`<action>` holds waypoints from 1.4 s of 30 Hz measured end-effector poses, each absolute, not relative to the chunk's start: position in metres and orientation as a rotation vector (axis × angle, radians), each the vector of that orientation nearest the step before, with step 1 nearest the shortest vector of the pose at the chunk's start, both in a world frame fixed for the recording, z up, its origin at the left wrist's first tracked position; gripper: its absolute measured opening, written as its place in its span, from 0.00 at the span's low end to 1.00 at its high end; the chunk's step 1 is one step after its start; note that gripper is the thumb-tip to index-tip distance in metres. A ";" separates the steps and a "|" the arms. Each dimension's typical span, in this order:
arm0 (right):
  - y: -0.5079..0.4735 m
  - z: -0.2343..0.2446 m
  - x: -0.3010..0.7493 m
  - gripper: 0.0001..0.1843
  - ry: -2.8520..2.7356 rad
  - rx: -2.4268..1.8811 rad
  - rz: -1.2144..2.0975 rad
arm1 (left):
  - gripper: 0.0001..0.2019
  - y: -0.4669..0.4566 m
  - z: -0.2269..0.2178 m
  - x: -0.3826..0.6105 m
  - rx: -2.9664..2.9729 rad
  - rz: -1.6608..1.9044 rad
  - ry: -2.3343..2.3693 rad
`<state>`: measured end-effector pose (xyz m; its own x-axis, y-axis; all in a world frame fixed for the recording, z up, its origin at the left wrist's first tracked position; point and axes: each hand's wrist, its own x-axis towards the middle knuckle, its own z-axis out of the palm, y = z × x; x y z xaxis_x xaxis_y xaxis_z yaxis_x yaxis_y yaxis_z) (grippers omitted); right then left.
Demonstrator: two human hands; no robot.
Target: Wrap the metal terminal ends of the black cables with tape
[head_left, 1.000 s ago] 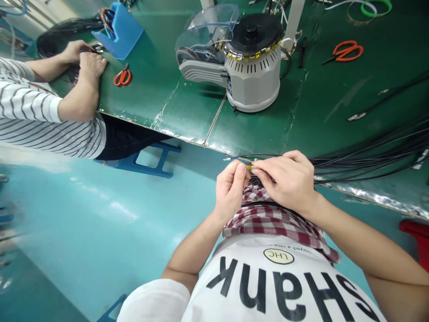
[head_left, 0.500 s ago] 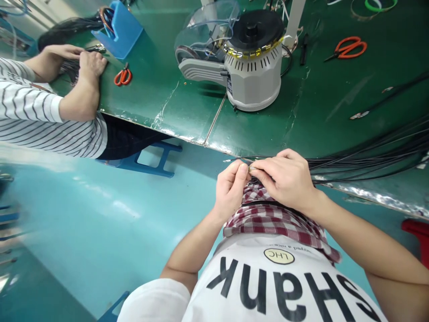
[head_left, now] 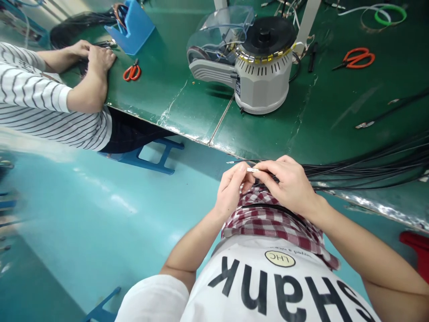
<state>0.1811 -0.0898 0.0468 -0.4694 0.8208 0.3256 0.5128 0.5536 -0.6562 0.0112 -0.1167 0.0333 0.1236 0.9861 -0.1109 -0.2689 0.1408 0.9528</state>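
We note both hands pinching: the left hand and right hand hold a thin black wire between their fingertips, a small metal terminal between the hands. A bundle of black wires trails right of the right hand, along the green workbench edge just ahead.

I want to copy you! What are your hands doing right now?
Left hand: closed, pinching the wire's metal tip.
Right hand: closed, pinching that tip too.
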 end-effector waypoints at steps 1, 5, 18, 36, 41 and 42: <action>-0.090 0.047 0.181 0.08 -2.162 -1.058 0.649 | 0.21 -0.117 0.033 0.012 0.963 1.173 0.983; -0.092 0.045 0.180 0.07 -2.151 -1.033 0.662 | 0.20 -0.117 0.033 0.013 0.971 1.174 0.988; -0.055 0.015 0.195 0.07 -2.458 -1.333 0.184 | 0.22 -0.148 -0.008 -0.017 1.243 0.814 1.395; -0.075 0.060 0.146 0.12 -2.246 -0.959 0.371 | 0.16 -0.129 0.041 -0.041 1.130 1.467 1.279; -0.079 0.063 0.119 0.07 -2.215 -0.797 0.476 | 0.17 -0.140 0.053 -0.041 1.100 1.453 1.280; -0.080 0.061 0.118 0.07 -2.207 -0.796 0.516 | 0.17 -0.141 0.053 -0.041 1.079 1.441 1.262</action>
